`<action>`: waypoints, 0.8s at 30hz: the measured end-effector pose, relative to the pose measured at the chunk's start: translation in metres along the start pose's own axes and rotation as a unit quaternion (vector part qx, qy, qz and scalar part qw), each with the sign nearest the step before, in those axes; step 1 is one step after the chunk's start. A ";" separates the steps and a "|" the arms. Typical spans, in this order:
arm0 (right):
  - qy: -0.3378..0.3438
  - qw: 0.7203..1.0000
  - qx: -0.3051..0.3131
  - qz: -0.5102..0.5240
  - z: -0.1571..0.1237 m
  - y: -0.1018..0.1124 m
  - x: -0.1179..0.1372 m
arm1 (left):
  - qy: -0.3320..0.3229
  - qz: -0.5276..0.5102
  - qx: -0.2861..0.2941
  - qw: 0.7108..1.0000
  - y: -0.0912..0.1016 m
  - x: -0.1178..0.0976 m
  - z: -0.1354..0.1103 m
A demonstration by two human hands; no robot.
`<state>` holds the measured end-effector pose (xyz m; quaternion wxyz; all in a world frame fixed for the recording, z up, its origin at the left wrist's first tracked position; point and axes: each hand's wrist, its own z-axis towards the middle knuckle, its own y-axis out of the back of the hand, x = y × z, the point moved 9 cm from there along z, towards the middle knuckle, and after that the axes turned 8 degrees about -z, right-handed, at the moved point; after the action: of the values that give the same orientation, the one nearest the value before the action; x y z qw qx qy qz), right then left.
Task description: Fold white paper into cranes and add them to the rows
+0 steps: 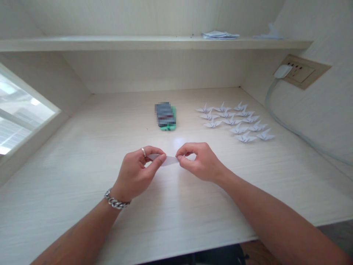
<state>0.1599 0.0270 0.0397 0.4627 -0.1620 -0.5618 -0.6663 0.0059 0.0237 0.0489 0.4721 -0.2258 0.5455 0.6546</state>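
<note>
A small piece of folded white paper [170, 161] is stretched between my two hands, above the pale desk [154, 221]. My left hand [140, 167], with a ring and a chain bracelet, pinches the paper's left part between thumb and fingers. At its right tip, thumb and forefinger of my right hand [200, 160] are pinched together on the paper. The fingers cover part of the folds. Beyond my right hand, several white paper cranes [233, 120] stand in loose rows.
A phone in a green case [167, 128], its screen blurred, lies beyond my hands. Folded papers [220, 35] rest on the shelf [138, 45]. From a wall socket [306, 73] at right, a white plug [283, 71] trails a cable [298, 134] along the desk's right side.
</note>
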 end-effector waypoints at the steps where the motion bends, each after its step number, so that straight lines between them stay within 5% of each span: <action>1: -0.004 1.000 -0.008 0.005 0.000 0.002 -0.002 | 0.004 -0.004 -0.009 1.000 0.002 0.002 0.000; 17: 0.006 0.999 -0.012 0.038 -0.001 -0.002 0.002 | -0.005 -0.003 -0.009 1.000 -0.002 0.004 -0.001; 24: 0.005 0.999 0.028 0.019 -0.002 -0.014 0.004 | -0.006 -0.026 0.086 0.996 -0.021 0.002 0.000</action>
<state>0.1473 0.0226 0.0332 0.4825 -0.1564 -0.5746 -0.6423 0.0232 0.0235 0.0372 0.5104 -0.1943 0.5908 0.5939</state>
